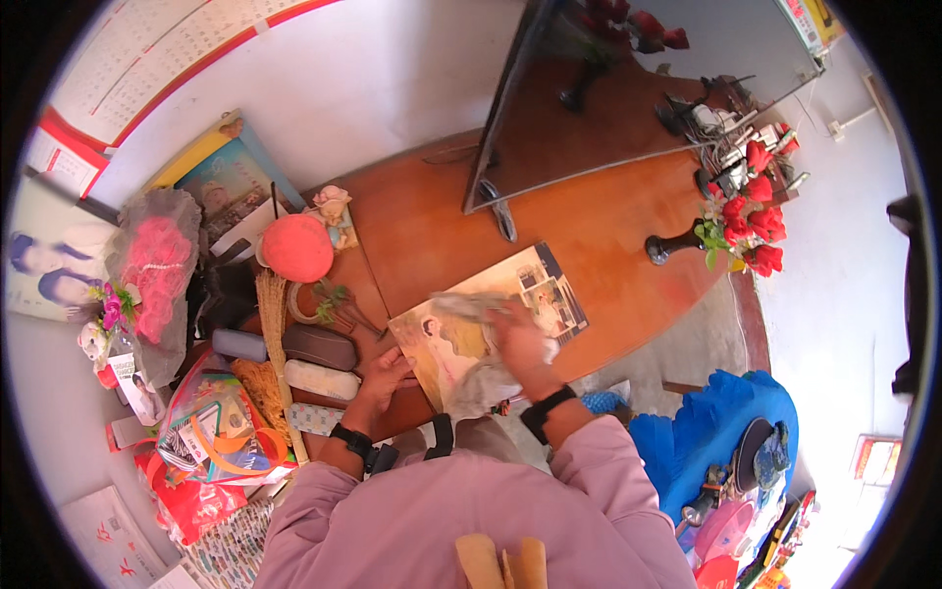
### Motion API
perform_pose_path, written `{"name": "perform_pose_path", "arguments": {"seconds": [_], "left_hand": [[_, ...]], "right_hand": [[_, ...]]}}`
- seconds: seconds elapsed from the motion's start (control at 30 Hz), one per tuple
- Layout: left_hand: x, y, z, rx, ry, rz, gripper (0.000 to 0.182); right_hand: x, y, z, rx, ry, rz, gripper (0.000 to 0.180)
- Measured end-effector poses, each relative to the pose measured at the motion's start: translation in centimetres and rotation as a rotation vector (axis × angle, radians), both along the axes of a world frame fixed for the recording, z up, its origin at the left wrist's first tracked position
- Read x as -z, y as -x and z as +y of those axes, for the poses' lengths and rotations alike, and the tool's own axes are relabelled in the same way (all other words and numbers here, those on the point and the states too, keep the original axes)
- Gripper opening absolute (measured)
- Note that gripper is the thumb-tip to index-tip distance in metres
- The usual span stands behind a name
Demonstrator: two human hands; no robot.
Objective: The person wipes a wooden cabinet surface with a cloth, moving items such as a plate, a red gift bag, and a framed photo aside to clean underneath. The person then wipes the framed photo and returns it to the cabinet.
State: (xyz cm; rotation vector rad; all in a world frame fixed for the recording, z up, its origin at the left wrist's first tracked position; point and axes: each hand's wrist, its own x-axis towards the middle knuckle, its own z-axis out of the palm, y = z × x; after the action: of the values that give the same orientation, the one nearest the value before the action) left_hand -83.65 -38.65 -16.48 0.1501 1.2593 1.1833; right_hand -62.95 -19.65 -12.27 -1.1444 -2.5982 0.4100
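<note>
A flat picture panel (452,283) with portrait photos printed on it lies tilted across the near edge of the brown wooden tabletop (441,199). My left hand (388,377) grips its lower left edge, fingers bent around the rim. Over the panel's middle, my right hand (517,335) holds a crumpled greyish cloth (482,386) against the printed face. Part of that cloth hangs past the near edge towards my lap. The right hand and cloth are blurred, and they hide some of the picture.
A large flat television (589,110) stands behind the panel. Right of it is a black vase (666,247) of red artificial roses (758,221). To the left sit spectacle cases (320,379), a straw whisk (276,324), a round red object (298,248) and plastic bags (213,434).
</note>
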Motion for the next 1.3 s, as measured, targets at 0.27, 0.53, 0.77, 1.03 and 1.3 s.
{"name": "perform_pose_path", "arguments": {"seconds": [0.27, 0.53, 0.77, 1.03, 1.3], "left_hand": [[0.4, 0.2, 0.1, 0.012, -0.013, -0.059, 0.037], [0.2, 0.0, 0.0, -0.018, -0.041, -0.074, 0.033], [0.2, 0.1, 0.1, 0.006, -0.020, -0.047, 0.033], [-2.1, 0.0, 0.8, -0.020, 0.031, 0.012, 0.032], [-7.0, -0.2, 2.0, -0.019, -0.025, 0.022, 0.034]], "right_hand": [[-2.3, -17.5, 8.3, 0.637, 0.144, -0.402, 0.039], [-1.2, -19.2, 7.3, 0.720, 0.515, 0.790, 0.034], [-5.7, -18.5, 14.5, 0.665, 0.301, 0.630, 0.046], [0.4, -14.7, 5.7, 0.778, 0.301, 0.716, 0.021], [1.6, -10.2, -3.2, 0.899, 1.577, 1.093, 0.052]]}}
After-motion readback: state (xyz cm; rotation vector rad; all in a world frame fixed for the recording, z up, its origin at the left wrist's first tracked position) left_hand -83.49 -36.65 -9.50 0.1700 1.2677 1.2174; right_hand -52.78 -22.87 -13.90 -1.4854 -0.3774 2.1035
